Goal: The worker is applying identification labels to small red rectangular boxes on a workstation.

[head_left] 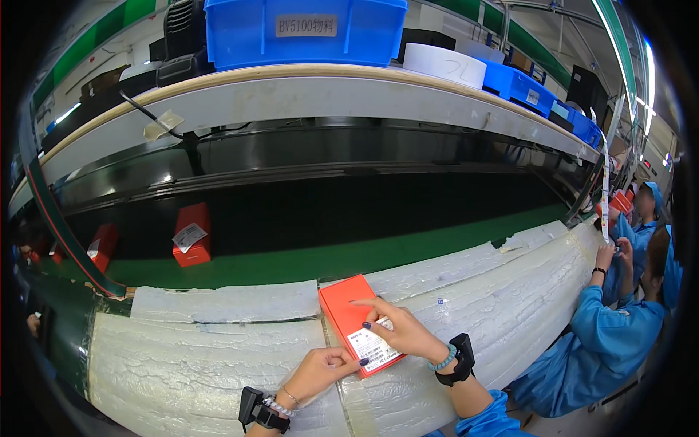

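A flat red box [338, 304] lies tilted on the padded work surface in front of me, with a white printed label [375, 348] across its near end. My left hand [318, 373] is at the box's near left edge, fingers bent together, its thumb over the edge by the label. Over the right side of the box is my right hand [400, 329], its index finger reaching left above the red face and its thumb apart, near the label's upper edge. I see nothing held between them.
The bench top [211, 357] is wrapped in wrinkled clear film. Beyond it runs a green conveyor belt [291, 255] carrying a labelled red carton [192, 233] and others farther left. A shelf above holds a blue bin [306, 33]. Two people in blue workwear [604, 335] are at the right.
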Demonstrator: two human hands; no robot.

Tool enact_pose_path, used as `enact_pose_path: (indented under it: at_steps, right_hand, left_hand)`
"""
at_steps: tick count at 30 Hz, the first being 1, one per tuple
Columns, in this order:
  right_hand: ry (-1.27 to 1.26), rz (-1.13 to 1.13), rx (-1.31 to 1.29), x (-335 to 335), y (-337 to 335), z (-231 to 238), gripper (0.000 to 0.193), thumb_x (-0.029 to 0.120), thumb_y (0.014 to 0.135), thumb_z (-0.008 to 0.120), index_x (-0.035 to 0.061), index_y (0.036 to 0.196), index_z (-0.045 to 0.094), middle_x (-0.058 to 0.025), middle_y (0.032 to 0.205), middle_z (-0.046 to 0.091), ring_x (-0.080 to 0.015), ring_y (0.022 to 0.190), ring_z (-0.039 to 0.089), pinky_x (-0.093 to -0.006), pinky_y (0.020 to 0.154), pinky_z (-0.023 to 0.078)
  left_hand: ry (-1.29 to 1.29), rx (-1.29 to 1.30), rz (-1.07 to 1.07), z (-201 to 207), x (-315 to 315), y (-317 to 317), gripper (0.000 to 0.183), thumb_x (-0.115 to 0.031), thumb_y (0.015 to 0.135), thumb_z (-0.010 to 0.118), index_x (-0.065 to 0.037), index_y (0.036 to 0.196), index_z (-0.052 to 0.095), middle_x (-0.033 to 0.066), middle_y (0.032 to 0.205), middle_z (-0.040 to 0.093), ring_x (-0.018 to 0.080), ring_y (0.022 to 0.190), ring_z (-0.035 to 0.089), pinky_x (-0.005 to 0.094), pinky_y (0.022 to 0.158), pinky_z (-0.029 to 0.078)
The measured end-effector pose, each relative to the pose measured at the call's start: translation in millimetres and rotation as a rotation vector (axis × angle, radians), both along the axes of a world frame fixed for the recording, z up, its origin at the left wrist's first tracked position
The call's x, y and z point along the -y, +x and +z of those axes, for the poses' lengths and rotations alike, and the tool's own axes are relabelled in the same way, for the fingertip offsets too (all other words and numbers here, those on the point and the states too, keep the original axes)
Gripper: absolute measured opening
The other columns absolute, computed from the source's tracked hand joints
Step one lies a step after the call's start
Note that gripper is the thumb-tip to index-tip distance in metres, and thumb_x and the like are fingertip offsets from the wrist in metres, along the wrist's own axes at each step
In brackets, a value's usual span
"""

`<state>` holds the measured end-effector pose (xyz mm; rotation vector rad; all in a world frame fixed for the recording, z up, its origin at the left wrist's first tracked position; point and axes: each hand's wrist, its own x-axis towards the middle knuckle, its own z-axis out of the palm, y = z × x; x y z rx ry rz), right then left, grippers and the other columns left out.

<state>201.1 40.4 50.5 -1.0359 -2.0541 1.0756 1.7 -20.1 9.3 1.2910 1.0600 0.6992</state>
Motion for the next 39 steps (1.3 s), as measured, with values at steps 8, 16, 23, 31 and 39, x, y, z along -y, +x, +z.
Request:
enact_pose_path:
  at_steps: [8, 16, 23, 31, 39]
  right_hand:
    - [-0.004, -0.016, 0.015, 1.8, -1.1, 2.0, 0.043, -0.001, 0.084, 0.054, 0.0076, 0.127, 0.052, -0.005, 0.08, 0.055, -0.0162, 0.08, 0.055, -0.0289, 0.08, 0.044]
    - [0.015, -0.022, 0.025, 2.3, -2.1, 2.2, 0.043, -0.003, 0.083, 0.052, 0.0076, 0.125, 0.054, -0.0049, 0.078, 0.054, -0.0158, 0.077, 0.054, -0.0285, 0.077, 0.045]
    - [0.133, -0.024, 0.083, 5.0, -5.1, -6.7, 0.039, 0.001, 0.083, 0.053, 0.006, 0.122, 0.054, -0.0112, 0.082, 0.057, -0.0263, 0.08, 0.058, -0.0351, 0.075, 0.046]
    - [0.854, -0.306, 0.578, 18.9, -22.3, -22.1, 0.036, 0.011, 0.079, 0.06, 0.0121, 0.115, 0.057, -0.0106, 0.106, 0.053, -0.025, 0.101, 0.047, -0.0459, 0.091, 0.034]
    - [0.806, 0.009, 0.455, 15.5, -35.0, -23.7, 0.028, 0.021, 0.081, 0.058, 0.0105, 0.106, 0.06, -0.0067, 0.118, 0.052, -0.0304, 0.118, 0.041, -0.0528, 0.102, 0.026]
  left_hand:
    - [0.009, -0.003, -0.003, 5.6, 0.6, 1.8, 0.015, -0.015, 0.086, 0.066, -0.002, 0.078, 0.064, -0.0092, 0.058, 0.048, -0.001, 0.056, 0.036, 0.0166, 0.055, 0.032]
    - [0.027, -0.054, -0.004, -1.4, -1.1, 0.5, 0.016, -0.015, 0.086, 0.066, -0.003, 0.077, 0.063, -0.0088, 0.06, 0.049, -0.0009, 0.057, 0.037, 0.0167, 0.055, 0.032]
    - [0.055, -0.056, -0.001, -0.9, 0.2, 2.3, 0.016, -0.014, 0.086, 0.065, -0.002, 0.077, 0.063, -0.0071, 0.061, 0.051, 0.0, 0.058, 0.039, 0.018, 0.055, 0.034]
    - [0.234, 0.058, 0.435, -16.3, -4.2, -3.8, 0.048, -0.029, 0.097, 0.046, 0.0, 0.059, 0.054, -0.0006, 0.051, 0.047, 0.0055, 0.051, 0.041, 0.0234, 0.048, 0.033]
    - [0.285, 0.128, 0.683, -12.7, -11.8, -5.2, 0.061, -0.04, 0.1, 0.034, -0.006, 0.049, 0.041, -0.0017, 0.046, 0.037, 0.0077, 0.042, 0.036, 0.0241, 0.043, 0.028]
